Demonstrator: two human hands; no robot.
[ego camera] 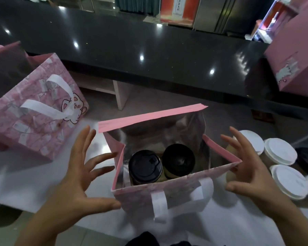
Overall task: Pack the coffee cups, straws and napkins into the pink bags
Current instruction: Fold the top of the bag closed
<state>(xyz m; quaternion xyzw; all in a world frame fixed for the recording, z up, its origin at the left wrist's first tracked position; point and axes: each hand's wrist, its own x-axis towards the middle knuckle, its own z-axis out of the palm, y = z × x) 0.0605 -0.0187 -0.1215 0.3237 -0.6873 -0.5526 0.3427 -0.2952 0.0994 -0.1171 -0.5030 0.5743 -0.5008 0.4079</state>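
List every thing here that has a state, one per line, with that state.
Open pink bag: upright, top open, two cups inside.
Black-lidded cups: upright in the bag, lids on.
White-lidded cups: on the counter right of the bag, lids on.
Cat-print pink bag: tilted, handles lying flat.
Left hand: open, fingers spread.
Right hand: open, at the bag's right rim.

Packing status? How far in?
Done: two black-lidded cups stand in the open bag. In hand: nothing; left hand and right hand flank it, fingers spread. Left: white-lidded cups beside it; no straws or napkins visible.
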